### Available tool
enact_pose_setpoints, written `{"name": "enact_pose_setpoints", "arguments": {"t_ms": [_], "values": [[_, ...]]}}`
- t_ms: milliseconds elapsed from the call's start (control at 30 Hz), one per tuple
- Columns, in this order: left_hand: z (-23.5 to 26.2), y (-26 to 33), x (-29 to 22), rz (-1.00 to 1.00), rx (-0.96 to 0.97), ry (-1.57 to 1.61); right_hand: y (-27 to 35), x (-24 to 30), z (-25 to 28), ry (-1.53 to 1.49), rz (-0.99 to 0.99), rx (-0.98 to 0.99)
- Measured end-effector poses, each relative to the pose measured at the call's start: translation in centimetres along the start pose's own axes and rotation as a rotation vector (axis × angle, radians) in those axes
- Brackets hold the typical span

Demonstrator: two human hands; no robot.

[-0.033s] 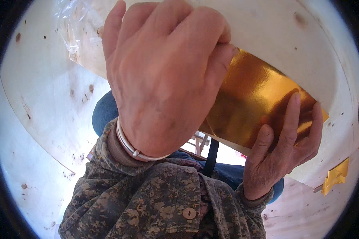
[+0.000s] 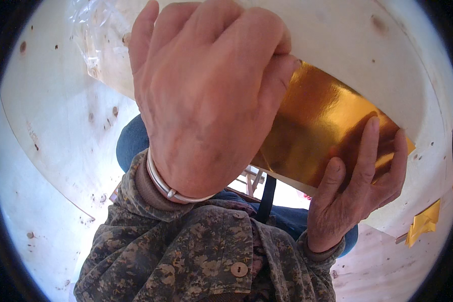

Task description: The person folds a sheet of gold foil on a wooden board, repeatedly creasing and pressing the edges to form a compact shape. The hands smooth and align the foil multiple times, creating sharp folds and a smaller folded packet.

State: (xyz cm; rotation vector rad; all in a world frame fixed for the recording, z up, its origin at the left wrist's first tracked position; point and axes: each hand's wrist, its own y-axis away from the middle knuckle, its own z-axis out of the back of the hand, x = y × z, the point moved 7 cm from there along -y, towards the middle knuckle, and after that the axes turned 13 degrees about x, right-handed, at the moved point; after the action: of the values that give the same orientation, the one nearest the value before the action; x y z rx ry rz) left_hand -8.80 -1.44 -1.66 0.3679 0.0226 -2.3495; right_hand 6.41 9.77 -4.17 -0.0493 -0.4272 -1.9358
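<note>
A shiny gold foil-like sheet [image 2: 314, 116] lies slantwise on the pale board, its left end hidden behind my left hand [image 2: 211, 95]. That hand is closed, back upward, with the thumb tip beside the sheet's upper edge. Whatever its curled fingers hold, if anything, is out of sight. A silver bangle [image 2: 168, 189] circles the left wrist. Over the right end of the sheet, my right hand [image 2: 360, 186] rests with its fingers spread. The index fingertip touches the gold surface, and a dark reflection of the fingers shows there.
Clear crumpled plastic film [image 2: 98, 30] lies at the upper left of the pale wooden board [image 2: 337, 30], which has dark knots. Folded gold paper pieces [image 2: 423, 221] sit at the far right. My knees in blue trousers [image 2: 133, 143] and a dark strap [image 2: 268, 199] show below the board's edge.
</note>
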Motion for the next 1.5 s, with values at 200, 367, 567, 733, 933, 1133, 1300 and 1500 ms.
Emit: {"name": "enact_pose_setpoints", "arguments": {"t_ms": [200, 367, 567, 733, 933, 1133, 1300, 1500], "values": [[-0.1, 0.2, -0.2, 0.045, -0.016, -0.023, -0.4, 0.1, 0.1, -0.063, 0.03, 0.017], [0.1, 0.4, -1.2, -0.081, -0.093, -0.051, -0.5, 0.0, 0.1, -0.145, 0.011, -0.015], [-0.5, 1.6, -4.0, -0.12, 0.008, 0.09, -0.3, 0.1, -0.1, -0.088, -0.01, -0.005], [-1.1, 2.1, -5.4, -0.187, 0.076, 0.146, -0.3, -0.1, -0.1, -0.068, 0.003, -0.016], [-2.3, 2.2, -5.4, -0.199, 0.155, 0.163, -0.2, 0.0, -0.4, -0.093, 0.005, -0.04], [-2.2, 2.5, -5.0, -0.232, 0.157, 0.164, -0.3, 0.3, -0.4, -0.063, 0.028, -0.003], [-2.5, 2.8, -5.5, -0.288, 0.046, 0.161, -0.3, 0.2, 0.0, -0.025, 0.007, 0.006], [-2.6, 3.4, -5.7, -0.287, -0.01, 0.201, -0.1, 0.5, -0.3, 0.054, 0.05, -0.058]]}}
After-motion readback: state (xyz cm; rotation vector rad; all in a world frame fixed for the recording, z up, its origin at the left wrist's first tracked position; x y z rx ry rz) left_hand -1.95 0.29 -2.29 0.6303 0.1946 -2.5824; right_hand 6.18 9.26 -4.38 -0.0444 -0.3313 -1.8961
